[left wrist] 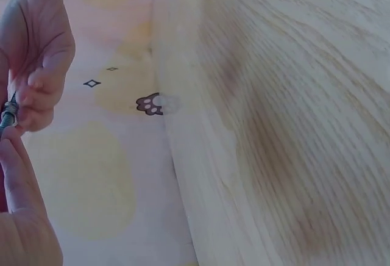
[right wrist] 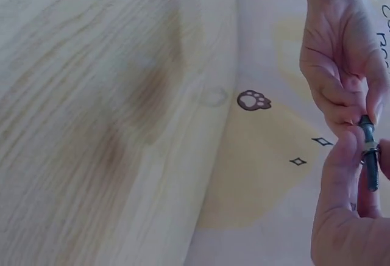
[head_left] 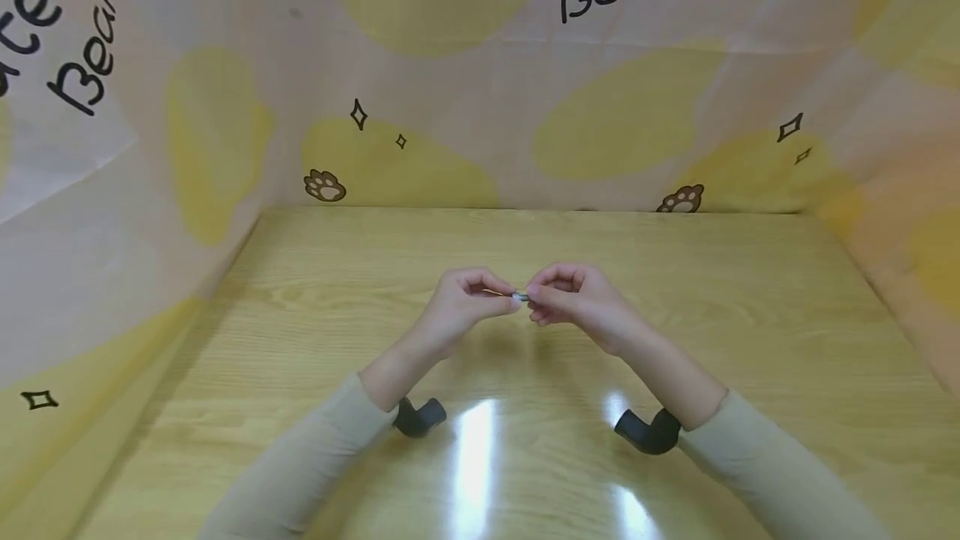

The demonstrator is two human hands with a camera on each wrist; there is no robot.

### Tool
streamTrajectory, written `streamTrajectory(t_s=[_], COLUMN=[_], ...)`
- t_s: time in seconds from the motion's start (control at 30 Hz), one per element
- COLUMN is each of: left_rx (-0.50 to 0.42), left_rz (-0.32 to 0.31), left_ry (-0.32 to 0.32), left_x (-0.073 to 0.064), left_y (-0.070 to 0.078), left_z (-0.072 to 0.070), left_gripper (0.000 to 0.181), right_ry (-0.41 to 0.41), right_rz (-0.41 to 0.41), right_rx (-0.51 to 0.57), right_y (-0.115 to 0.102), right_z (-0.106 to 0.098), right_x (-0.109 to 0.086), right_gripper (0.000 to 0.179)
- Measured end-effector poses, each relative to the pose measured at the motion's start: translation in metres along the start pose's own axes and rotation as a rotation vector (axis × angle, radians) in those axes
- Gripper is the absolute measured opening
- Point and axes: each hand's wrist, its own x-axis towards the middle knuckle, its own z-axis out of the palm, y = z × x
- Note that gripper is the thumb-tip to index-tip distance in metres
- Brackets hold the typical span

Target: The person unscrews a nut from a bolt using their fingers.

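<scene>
Above the tabletop [head_left: 750, 298]: a small metal bolt [right wrist: 372, 177], off the wood, held between the fingers of my left hand [head_left: 456, 311] and my right hand [head_left: 588, 304].
Left fingers: pinched together, parted only by the bolt's own thickness, with hold of one end of it.
Right fingers: just beside the left ones, thumb and fingertip likewise nearly together, pinching the bolt around its middle.
Ring [right wrist: 370, 147]: a pale band around the bolt, at my right fingertips; nut or washer, I can't tell.
Beyond my fingers: the printed cloth [head_left: 600, 123], rising past the tabletop's far edge.
Step in hand: I'd judge I'm working the ring on the bolt, though whether putting it on or taking it off doesn't show.
Next move: calls, I think, for a steady left pinch while my right fingertips make small turns or slides at the ring. Something this small could slip if either pinch loosens.
</scene>
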Motion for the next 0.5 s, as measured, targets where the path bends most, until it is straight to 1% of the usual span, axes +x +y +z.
streamTrajectory(t_s=[0.1, 0.17, 0.27, 0.37, 0.47, 0.5], left_rx=[-0.006, -0.012, -0.017, -0.017, -0.020, -0.019], left_rz=[-0.013, -0.014, -0.006, 0.001, 0.009, 0.012], left_ry=[0.008, 0.004, 0.000, 0.010, 0.014, 0.011], left_x=[-0.0012, -0.0006, 0.0024, 0.0057, 0.0081, 0.0088], left_y=[-0.0010, -0.0019, -0.0031, -0.0030, -0.0022, -0.0020], left_z=[-0.0002, -0.0001, 0.0002, -0.0004, -0.0019, -0.0025], left_gripper=[0.012, 0.011, 0.010, 0.010, 0.011, 0.012], right_ry=[-0.006, -0.006, -0.004, -0.007, -0.013, -0.017], right_rz=[-0.042, -0.058, -0.050, -0.037, -0.059, -0.069], right_rx=[-0.001, -0.002, -0.019, -0.049, -0.056, -0.062], right_y=[0.0028, 0.0032, 0.0028, 0.0012, -0.0005, -0.0011], right_z=[-0.0001, -0.0003, -0.0004, -0.0001, -0.0007, -0.0014], right_x=[-0.0002, -0.0004, 0.0011, 0.0041, 0.0068, 0.0072], right_gripper=[0.015, 0.018, 0.018, 0.019, 0.015, 0.019])
